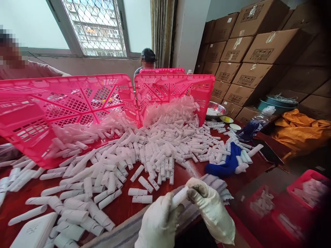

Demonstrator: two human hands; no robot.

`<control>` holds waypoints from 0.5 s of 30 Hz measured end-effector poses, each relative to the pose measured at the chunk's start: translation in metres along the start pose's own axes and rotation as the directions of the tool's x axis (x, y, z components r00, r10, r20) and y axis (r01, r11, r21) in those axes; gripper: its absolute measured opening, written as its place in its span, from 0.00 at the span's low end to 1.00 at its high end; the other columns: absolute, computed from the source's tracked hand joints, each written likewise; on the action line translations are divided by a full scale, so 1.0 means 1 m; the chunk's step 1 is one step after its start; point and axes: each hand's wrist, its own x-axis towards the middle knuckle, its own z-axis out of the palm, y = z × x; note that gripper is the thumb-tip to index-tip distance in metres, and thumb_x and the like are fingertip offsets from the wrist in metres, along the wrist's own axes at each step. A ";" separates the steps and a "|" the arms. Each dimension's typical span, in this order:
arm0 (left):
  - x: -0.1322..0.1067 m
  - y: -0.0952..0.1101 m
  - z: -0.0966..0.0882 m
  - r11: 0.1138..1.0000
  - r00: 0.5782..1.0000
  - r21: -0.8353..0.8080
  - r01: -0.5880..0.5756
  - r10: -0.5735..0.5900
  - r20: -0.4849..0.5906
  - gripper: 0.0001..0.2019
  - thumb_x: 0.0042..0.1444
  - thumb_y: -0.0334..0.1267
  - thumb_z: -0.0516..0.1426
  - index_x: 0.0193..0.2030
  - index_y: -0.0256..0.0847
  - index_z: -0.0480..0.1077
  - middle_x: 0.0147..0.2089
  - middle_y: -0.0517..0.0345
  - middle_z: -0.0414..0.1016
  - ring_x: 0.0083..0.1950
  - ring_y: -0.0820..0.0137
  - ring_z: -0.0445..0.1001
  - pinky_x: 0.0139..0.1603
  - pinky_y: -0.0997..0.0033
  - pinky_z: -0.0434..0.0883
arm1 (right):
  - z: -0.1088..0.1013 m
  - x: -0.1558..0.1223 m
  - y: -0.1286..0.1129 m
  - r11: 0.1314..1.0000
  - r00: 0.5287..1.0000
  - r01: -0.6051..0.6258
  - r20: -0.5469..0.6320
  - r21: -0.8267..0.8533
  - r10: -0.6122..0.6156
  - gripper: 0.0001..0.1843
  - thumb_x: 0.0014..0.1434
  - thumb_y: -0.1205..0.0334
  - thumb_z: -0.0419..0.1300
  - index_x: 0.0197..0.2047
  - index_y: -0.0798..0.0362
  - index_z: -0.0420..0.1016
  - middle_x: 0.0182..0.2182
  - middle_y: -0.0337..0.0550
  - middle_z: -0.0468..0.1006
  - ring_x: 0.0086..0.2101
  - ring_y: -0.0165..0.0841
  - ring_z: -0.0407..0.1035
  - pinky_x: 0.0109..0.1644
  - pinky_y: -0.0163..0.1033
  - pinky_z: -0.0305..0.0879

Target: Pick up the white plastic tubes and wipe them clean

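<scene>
Brown cardboard boxes (260, 51), flat-faced and sealed with shiny tape, stack up at the right. The glossy, dark red surface (122, 208) spreads below. On it, two pink plastic crates, the left crate (85, 78) and the right crate (176, 78), lie tipped with their lattice walls raised. White tubes (165, 146), smooth, slim cylinders, many bearing a thin dark line, spill from both crates in a loose heap. A soft, striped towel (129, 225) runs along the near edge, and a crumpled blue cloth (229, 162) lies beyond the right hand.

Both hands, in white knit gloves with grimy fingertips, meet over the towel, wrists low and fingers angled inward. The left hand (159, 220) is curled nearly closed around the lower part of a single white tube (179, 198); the right hand (210, 210) is bent, thumb and fingers pinched together at its upper end. The tube slants between them, above the towel.
</scene>
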 end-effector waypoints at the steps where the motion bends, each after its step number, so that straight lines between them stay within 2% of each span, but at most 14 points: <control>1: 0.001 0.003 -0.002 0.986 0.990 -0.111 0.127 -0.119 0.071 0.13 0.55 0.42 0.57 0.45 0.39 0.72 0.36 0.53 0.77 0.35 0.67 0.75 0.36 0.73 0.70 | -0.001 0.000 0.000 0.999 0.999 0.039 0.014 -0.012 -0.039 0.17 0.49 0.48 0.66 0.24 0.52 0.70 0.22 0.35 0.66 0.26 0.29 0.62 0.31 0.33 0.63; 2: 0.004 0.007 -0.004 0.925 0.952 -0.247 0.289 -0.250 0.179 0.14 0.53 0.46 0.58 0.40 0.38 0.73 0.32 0.54 0.76 0.32 0.69 0.73 0.32 0.74 0.69 | -0.003 -0.001 0.000 0.997 0.996 0.080 0.041 -0.018 -0.080 0.16 0.49 0.48 0.66 0.24 0.52 0.71 0.23 0.36 0.67 0.27 0.30 0.63 0.32 0.33 0.63; 3: 0.006 0.011 -0.006 0.801 0.874 -0.373 0.467 -0.354 0.334 0.17 0.50 0.51 0.60 0.35 0.36 0.72 0.27 0.57 0.73 0.27 0.73 0.70 0.27 0.77 0.66 | -0.005 -0.001 0.000 0.993 0.990 0.119 0.079 -0.016 -0.118 0.15 0.49 0.49 0.66 0.24 0.51 0.72 0.24 0.36 0.68 0.27 0.30 0.63 0.33 0.33 0.63; 4: 0.009 0.015 -0.008 0.632 0.770 -0.462 0.622 -0.391 0.504 0.21 0.47 0.55 0.61 0.31 0.36 0.70 0.22 0.61 0.68 0.21 0.77 0.64 0.20 0.79 0.60 | -0.007 0.000 0.000 0.989 0.982 0.148 0.121 -0.006 -0.146 0.14 0.50 0.50 0.66 0.25 0.51 0.72 0.24 0.37 0.68 0.28 0.30 0.64 0.33 0.33 0.64; 5: 0.011 0.018 -0.010 0.456 0.674 -0.510 0.730 -0.355 0.648 0.23 0.44 0.58 0.61 0.28 0.36 0.67 0.18 0.65 0.62 0.17 0.81 0.56 0.16 0.80 0.53 | -0.009 0.000 -0.001 0.987 0.974 0.161 0.160 0.009 -0.161 0.12 0.51 0.51 0.66 0.26 0.51 0.73 0.25 0.37 0.69 0.29 0.31 0.64 0.34 0.33 0.64; 6: 0.013 0.021 -0.011 0.302 0.606 -0.531 0.792 -0.283 0.743 0.24 0.42 0.59 0.62 0.27 0.37 0.65 0.16 0.69 0.57 0.14 0.83 0.50 0.14 0.80 0.47 | -0.009 -0.001 -0.002 0.987 0.969 0.161 0.187 0.024 -0.163 0.12 0.52 0.52 0.65 0.26 0.50 0.74 0.26 0.38 0.70 0.29 0.31 0.64 0.34 0.33 0.64; 7: 0.014 0.023 -0.012 0.189 0.569 -0.538 0.821 -0.205 0.796 0.24 0.42 0.59 0.62 0.27 0.38 0.63 0.15 0.71 0.54 0.13 0.85 0.45 0.13 0.80 0.42 | -0.010 -0.001 -0.002 0.988 0.968 0.149 0.199 0.032 -0.153 0.12 0.52 0.52 0.65 0.27 0.50 0.74 0.27 0.38 0.70 0.29 0.31 0.65 0.34 0.33 0.64; 8: 0.014 0.024 -0.012 0.118 0.559 -0.546 0.829 -0.147 0.816 0.23 0.43 0.57 0.63 0.27 0.38 0.62 0.14 0.72 0.52 0.12 0.85 0.43 0.13 0.79 0.40 | -0.010 -0.002 -0.003 0.990 0.971 0.136 0.195 0.037 -0.140 0.12 0.53 0.51 0.64 0.27 0.50 0.74 0.27 0.38 0.70 0.30 0.31 0.65 0.35 0.34 0.65; 9: 0.013 0.024 -0.011 0.078 0.567 -0.562 0.824 -0.115 0.816 0.22 0.44 0.56 0.63 0.27 0.38 0.62 0.14 0.72 0.52 0.12 0.85 0.43 0.12 0.79 0.40 | -0.010 -0.004 -0.002 0.992 0.975 0.122 0.185 0.035 -0.126 0.12 0.53 0.51 0.64 0.27 0.51 0.74 0.27 0.38 0.70 0.30 0.31 0.65 0.35 0.34 0.65; 10: 0.012 0.023 -0.011 0.051 0.585 -0.584 0.810 -0.107 0.804 0.21 0.45 0.54 0.63 0.27 0.38 0.62 0.14 0.72 0.53 0.12 0.85 0.43 0.12 0.79 0.40 | -0.011 -0.006 -0.001 0.994 0.979 0.109 0.168 0.029 -0.112 0.12 0.53 0.51 0.64 0.27 0.51 0.74 0.27 0.38 0.71 0.30 0.31 0.66 0.35 0.34 0.66; 12: 0.011 0.021 -0.010 0.003 0.590 -0.593 0.805 -0.101 0.801 0.21 0.45 0.54 0.63 0.27 0.38 0.62 0.14 0.72 0.52 0.12 0.85 0.43 0.13 0.79 0.41 | -0.012 -0.010 0.004 0.996 0.985 0.092 0.145 0.010 -0.093 0.11 0.53 0.52 0.64 0.27 0.50 0.75 0.27 0.39 0.72 0.30 0.32 0.66 0.35 0.35 0.67; 14: 0.012 0.020 -0.010 -0.004 0.546 -0.548 0.837 -0.084 0.834 0.22 0.44 0.56 0.63 0.28 0.38 0.64 0.14 0.73 0.51 0.13 0.85 0.42 0.13 0.79 0.42 | -0.016 -0.013 0.009 0.996 0.988 0.088 0.126 -0.011 -0.086 0.08 0.52 0.53 0.65 0.28 0.48 0.76 0.29 0.40 0.74 0.32 0.35 0.68 0.37 0.37 0.69; 15: 0.014 0.021 -0.009 0.065 0.515 -0.511 0.857 -0.105 0.850 0.24 0.43 0.59 0.62 0.28 0.37 0.65 0.13 0.72 0.52 0.13 0.85 0.43 0.14 0.79 0.43 | -0.019 -0.014 0.010 0.996 0.990 0.087 0.111 -0.027 -0.084 0.07 0.52 0.53 0.65 0.30 0.46 0.77 0.30 0.41 0.75 0.33 0.36 0.69 0.38 0.38 0.70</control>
